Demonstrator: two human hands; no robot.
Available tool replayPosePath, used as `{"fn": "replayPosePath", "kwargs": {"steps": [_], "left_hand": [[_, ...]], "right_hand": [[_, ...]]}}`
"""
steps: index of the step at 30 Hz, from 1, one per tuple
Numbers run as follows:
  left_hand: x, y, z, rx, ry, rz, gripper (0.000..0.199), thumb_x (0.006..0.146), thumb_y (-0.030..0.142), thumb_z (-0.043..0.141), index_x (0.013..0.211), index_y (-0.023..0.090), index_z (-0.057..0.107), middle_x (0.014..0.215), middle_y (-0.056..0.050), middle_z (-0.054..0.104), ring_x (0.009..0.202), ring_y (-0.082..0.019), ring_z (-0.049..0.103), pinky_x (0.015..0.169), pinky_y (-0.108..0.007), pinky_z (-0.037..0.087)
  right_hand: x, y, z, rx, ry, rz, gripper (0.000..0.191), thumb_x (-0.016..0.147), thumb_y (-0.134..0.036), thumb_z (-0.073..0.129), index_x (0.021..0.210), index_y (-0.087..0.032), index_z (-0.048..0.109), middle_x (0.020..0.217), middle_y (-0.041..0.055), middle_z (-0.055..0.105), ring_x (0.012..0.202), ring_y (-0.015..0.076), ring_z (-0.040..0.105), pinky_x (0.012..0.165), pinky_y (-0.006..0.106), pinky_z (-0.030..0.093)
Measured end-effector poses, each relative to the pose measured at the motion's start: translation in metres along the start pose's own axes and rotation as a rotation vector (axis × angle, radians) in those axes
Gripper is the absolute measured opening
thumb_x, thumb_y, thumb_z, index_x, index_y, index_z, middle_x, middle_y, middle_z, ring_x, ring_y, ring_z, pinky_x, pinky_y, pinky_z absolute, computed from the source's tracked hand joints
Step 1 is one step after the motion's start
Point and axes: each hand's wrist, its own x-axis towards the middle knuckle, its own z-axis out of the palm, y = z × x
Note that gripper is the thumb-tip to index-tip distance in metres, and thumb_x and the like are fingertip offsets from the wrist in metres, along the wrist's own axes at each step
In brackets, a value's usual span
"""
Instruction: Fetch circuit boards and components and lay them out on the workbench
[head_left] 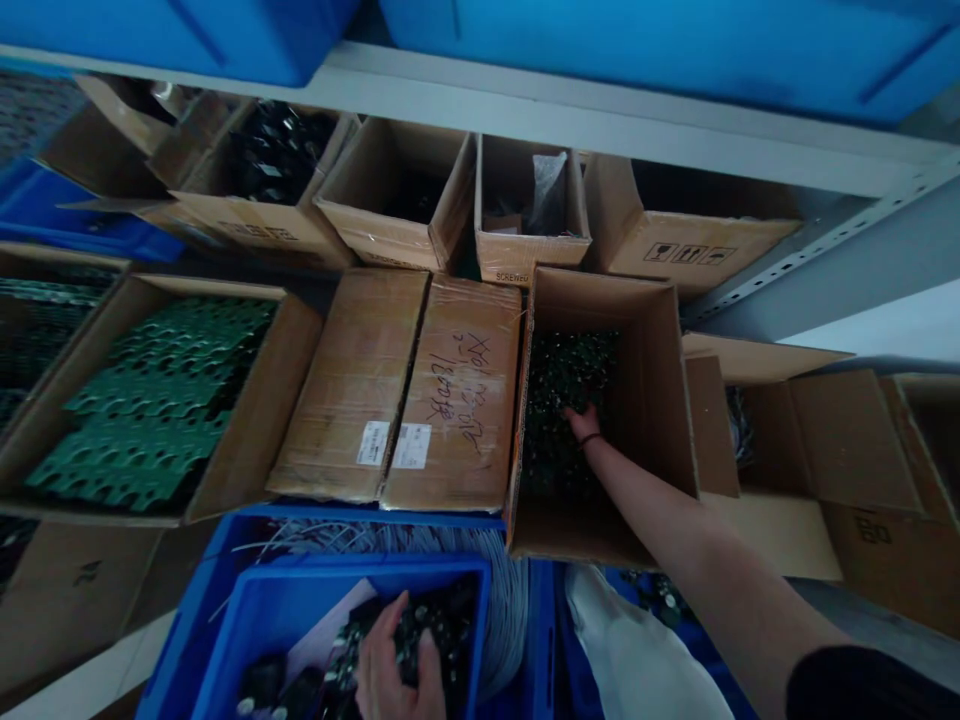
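My right hand (583, 425) reaches down into an open cardboard box (649, 400) and touches a heap of small dark green parts (574, 365). Its fingertips are sunk among the parts, so whether it grips any is hidden. Low in the view, my left hand (401, 665) is over a blue plastic bin (300, 585), close to black parts with shiny bits (450, 625). The thumb and fingers of that hand are apart, with nothing visible between them. A pale sheet (330, 635) lies in the same bin.
Two closed cardboard boxes (457, 390) sit left of the open one. Further left, a box holds stacked green boards (157, 400). Grey cables (506, 610) lie in a larger blue bin beneath. A metal shelf beam (600, 135) crosses above the back boxes. White cloth-like material (637, 650) hangs below my right arm.
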Motion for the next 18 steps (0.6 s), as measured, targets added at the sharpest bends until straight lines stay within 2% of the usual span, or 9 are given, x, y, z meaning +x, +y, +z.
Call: {"fn": "replayPosePath", "kwargs": {"steps": [2, 3, 4, 6, 7, 9, 12, 15, 18], "left_hand": [[0.013, 0.037, -0.021, -0.348, -0.121, -0.23, 0.06, 0.096, 0.06, 0.045, 0.124, 0.008, 0.054, 0.125, -0.014, 0.059, 0.117, -0.023, 0.056, 0.101, -0.04, 0.045], [0.021, 0.059, -0.034, -0.559, -0.22, -0.452, 0.079, 0.086, 0.076, 0.047, 0.128, 0.009, 0.051, 0.127, -0.014, 0.059, 0.119, -0.023, 0.056, 0.106, -0.039, 0.044], [0.029, 0.081, -0.049, -0.793, -0.321, -0.652, 0.097, 0.074, 0.084, 0.056, 0.133, 0.008, 0.048, 0.131, -0.015, 0.057, 0.124, -0.023, 0.054, 0.112, -0.037, 0.04], [0.045, 0.126, -0.082, -1.231, -0.508, -0.846, 0.113, 0.064, 0.086, 0.064, 0.138, 0.003, 0.04, 0.134, -0.02, 0.055, 0.12, -0.028, 0.057, 0.11, -0.04, 0.042], [0.052, 0.147, -0.1, -1.369, -0.63, -0.842, 0.116, 0.065, 0.086, 0.065, 0.139, 0.0, 0.037, 0.132, -0.023, 0.055, 0.117, -0.029, 0.059, 0.108, -0.041, 0.043], [0.059, 0.181, -0.133, -1.546, -0.804, -0.698, 0.1, 0.08, 0.079, 0.058, 0.138, 0.0, 0.037, 0.131, -0.026, 0.055, 0.11, -0.027, 0.062, 0.099, -0.041, 0.049], [0.056, 0.206, -0.175, -1.514, -0.818, -0.532, 0.065, 0.095, 0.052, 0.059, 0.132, 0.003, 0.038, 0.123, -0.022, 0.06, 0.101, -0.018, 0.065, 0.085, -0.03, 0.053], [0.043, 0.211, -0.208, -1.349, -0.737, -0.507, 0.06, 0.095, 0.045, 0.061, 0.13, 0.004, 0.037, 0.114, -0.019, 0.064, 0.093, -0.013, 0.066, 0.082, -0.022, 0.054], [0.029, 0.212, -0.231, -1.279, -0.709, -0.483, 0.06, 0.093, 0.045, 0.062, 0.13, 0.004, 0.038, 0.114, -0.019, 0.065, 0.096, -0.012, 0.066, 0.084, -0.019, 0.053]], "right_hand": [[-0.056, -0.005, -0.029, 0.326, -0.166, -0.144, 0.064, 0.095, -0.027, 0.04, 0.152, -0.009, 0.016, 0.145, 0.0133, 0.043, 0.127, 0.0122, 0.051, 0.105, 0.019, 0.042], [-0.092, -0.006, -0.047, 0.67, -0.261, -0.259, 0.073, 0.082, -0.022, 0.051, 0.148, -0.009, 0.021, 0.145, 0.0166, 0.041, 0.127, 0.0166, 0.051, 0.107, 0.024, 0.042], [-0.131, -0.007, -0.066, 0.869, -0.4, -0.386, 0.083, 0.072, -0.029, 0.066, 0.143, -0.012, 0.026, 0.143, 0.0173, 0.041, 0.128, 0.0207, 0.05, 0.107, 0.029, 0.043], [-0.212, -0.007, -0.104, 0.938, -0.645, -0.742, 0.079, 0.08, -0.042, 0.074, 0.144, -0.023, 0.031, 0.152, 0.0143, 0.03, 0.14, 0.024, 0.038, 0.113, 0.036, 0.038], [-0.25, -0.007, -0.123, 0.875, -0.741, -0.824, 0.075, 0.085, -0.04, 0.071, 0.147, -0.027, 0.032, 0.157, 0.0129, 0.023, 0.144, 0.0267, 0.031, 0.115, 0.042, 0.035], [-0.314, -0.008, -0.153, 0.741, -0.834, -0.877, 0.082, 0.083, -0.043, 0.074, 0.151, -0.032, 0.03, 0.162, 0.0115, 0.006, 0.148, 0.0336, 0.022, 0.115, 0.051, 0.033], [-0.371, -0.014, -0.179, 0.552, -0.881, -0.925, 0.088, 0.084, -0.049, 0.072, 0.155, -0.034, 0.023, 0.163, 0.0112, -0.006, 0.148, 0.0368, 0.019, 0.117, 0.054, 0.028], [-0.396, -0.026, -0.184, 0.663, -0.936, -0.841, 0.089, 0.088, -0.061, 0.062, 0.159, -0.033, 0.015, 0.161, 0.0171, 0.012, 0.14, 0.036, 0.037, 0.106, 0.053, 0.042], [-0.415, -0.038, -0.181, 0.653, -0.753, -0.716, 0.053, 0.102, -0.039, 0.046, 0.153, -0.034, 0.035, 0.139, 0.0128, 0.048, 0.113, 0.0186, 0.058, 0.086, 0.03, 0.055]]}}
